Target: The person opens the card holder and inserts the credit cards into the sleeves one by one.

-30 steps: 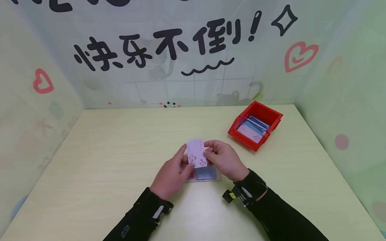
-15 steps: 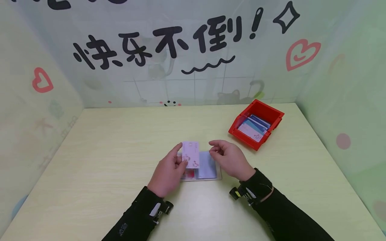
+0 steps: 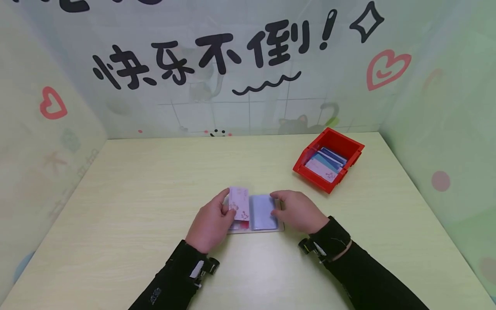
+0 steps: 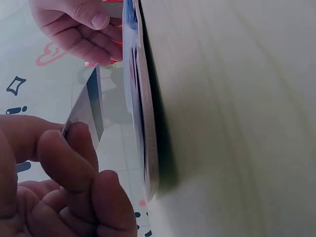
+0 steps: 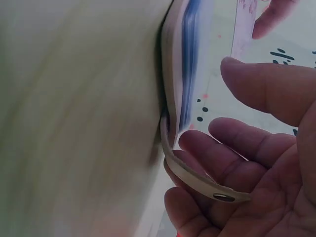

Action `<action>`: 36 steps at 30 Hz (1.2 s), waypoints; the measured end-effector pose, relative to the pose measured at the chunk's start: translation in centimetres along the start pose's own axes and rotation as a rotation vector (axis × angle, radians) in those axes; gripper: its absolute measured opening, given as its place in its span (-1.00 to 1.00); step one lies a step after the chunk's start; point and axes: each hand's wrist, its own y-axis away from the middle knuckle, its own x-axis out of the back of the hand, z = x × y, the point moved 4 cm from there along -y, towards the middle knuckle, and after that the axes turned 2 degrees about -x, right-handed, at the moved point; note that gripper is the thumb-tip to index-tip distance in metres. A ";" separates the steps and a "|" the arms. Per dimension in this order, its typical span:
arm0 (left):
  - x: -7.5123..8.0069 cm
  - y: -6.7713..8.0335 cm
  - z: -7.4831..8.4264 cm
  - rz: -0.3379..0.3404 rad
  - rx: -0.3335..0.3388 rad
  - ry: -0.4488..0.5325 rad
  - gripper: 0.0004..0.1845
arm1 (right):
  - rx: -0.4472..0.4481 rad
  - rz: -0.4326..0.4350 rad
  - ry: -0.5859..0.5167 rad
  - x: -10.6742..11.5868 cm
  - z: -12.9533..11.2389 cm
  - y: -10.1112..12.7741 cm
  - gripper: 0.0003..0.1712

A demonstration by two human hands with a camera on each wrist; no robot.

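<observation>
Between thumb and fingers, my left hand (image 3: 211, 221) pinches a pale pink card (image 3: 239, 202) with a floral print. The card hovers over the left half of an open card holder (image 3: 265, 213) on the table, whose right half shows clear bluish sleeves. In the left wrist view the card (image 4: 85, 108) stands tilted, apart from the holder's edge (image 4: 148, 133). My right hand (image 3: 300, 211) is at the holder's right edge. Seen from the right wrist, its fingers lie along a beige snap strap (image 5: 197, 181), with the thumb (image 5: 252, 81) held away from the sleeves.
A red plastic bin (image 3: 329, 159) stands at the back right of the wooden table (image 3: 155, 185), holding several blue and pink cards (image 3: 323, 165). Printed wall panels (image 3: 248, 116) enclose the table at the back and sides.
My right hand has let go of the pink card and moved right, then down to the holder's right edge. My left hand has carried the card left and slightly lower.
</observation>
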 end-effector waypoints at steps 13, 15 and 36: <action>-0.3 0.0 0.0 -0.033 -0.023 -0.031 -0.41 | -0.020 -0.015 0.030 -0.5 0.1 -0.1 -0.26; -0.4 -0.1 0.0 -0.035 -0.026 -0.033 -0.41 | -0.018 -0.014 0.035 -0.5 0.1 -0.1 -0.26; -0.9 0.0 0.0 -0.054 -0.024 -0.049 -0.42 | -0.021 -0.022 0.062 -0.6 0.1 -0.1 -0.25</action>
